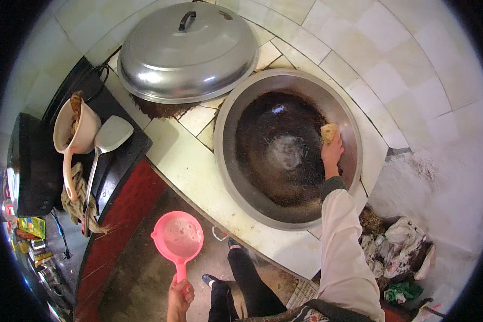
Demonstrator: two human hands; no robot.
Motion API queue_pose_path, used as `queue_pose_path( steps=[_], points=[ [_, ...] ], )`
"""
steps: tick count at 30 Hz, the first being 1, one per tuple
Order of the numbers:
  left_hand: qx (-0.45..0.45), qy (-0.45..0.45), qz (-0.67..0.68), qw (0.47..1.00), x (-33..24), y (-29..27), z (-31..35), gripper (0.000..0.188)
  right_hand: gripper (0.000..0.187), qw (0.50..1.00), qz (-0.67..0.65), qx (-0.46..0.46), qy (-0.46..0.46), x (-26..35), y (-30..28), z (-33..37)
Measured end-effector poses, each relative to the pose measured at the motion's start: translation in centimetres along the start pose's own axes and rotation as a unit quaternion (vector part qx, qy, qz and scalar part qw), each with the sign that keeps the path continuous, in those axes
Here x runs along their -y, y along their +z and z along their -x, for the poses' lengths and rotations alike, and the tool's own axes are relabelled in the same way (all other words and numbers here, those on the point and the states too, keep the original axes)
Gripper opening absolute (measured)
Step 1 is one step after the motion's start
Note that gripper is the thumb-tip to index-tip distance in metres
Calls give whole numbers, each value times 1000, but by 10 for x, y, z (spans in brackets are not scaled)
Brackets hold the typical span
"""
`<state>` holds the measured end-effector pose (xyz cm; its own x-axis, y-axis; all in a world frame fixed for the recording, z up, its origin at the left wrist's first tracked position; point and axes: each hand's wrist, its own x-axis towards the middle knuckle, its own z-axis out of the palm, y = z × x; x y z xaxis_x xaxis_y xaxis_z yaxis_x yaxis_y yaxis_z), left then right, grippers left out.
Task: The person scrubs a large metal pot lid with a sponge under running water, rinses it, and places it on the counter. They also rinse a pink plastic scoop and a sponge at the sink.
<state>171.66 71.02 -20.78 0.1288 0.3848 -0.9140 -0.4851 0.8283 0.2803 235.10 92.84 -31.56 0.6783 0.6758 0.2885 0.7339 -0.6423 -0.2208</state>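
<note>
My right hand point(333, 154) grips a yellowish sponge point(328, 132) and presses it against the inner right wall of a large wok point(232, 161). The wok is set into a tiled stove top; its bottom is dark, with a small pale, wet-looking patch in the middle. Low on the left, my left hand point(180, 296) is closed around the handle of a pink plastic dipper point(181, 266). Foamy liquid shows in the dipper, which is held over the floor, apart from the stove edge.
A big domed metal lid point(182, 59) rests behind the wok. On the dark counter to the left are a beige dipper point(86, 131), a metal spatula point(114, 134) and a crumpled rag point(79, 196). Plastic bags and rubbish point(402, 241) lie at the right. The tiled stove top point(193, 163) surrounds the wok.
</note>
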Motion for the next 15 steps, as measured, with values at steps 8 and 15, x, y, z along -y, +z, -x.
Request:
queue_pose_path(
  steps=[8, 15],
  points=[
    [-7, 4, -22, 1000, 12, 24, 12, 26, 62, 733, -500, 455, -74, 158, -36, 173],
    [91, 50, 3, 995, 23, 10, 42, 37, 68, 685, -460, 529, -197, 267, -217, 267]
  ],
)
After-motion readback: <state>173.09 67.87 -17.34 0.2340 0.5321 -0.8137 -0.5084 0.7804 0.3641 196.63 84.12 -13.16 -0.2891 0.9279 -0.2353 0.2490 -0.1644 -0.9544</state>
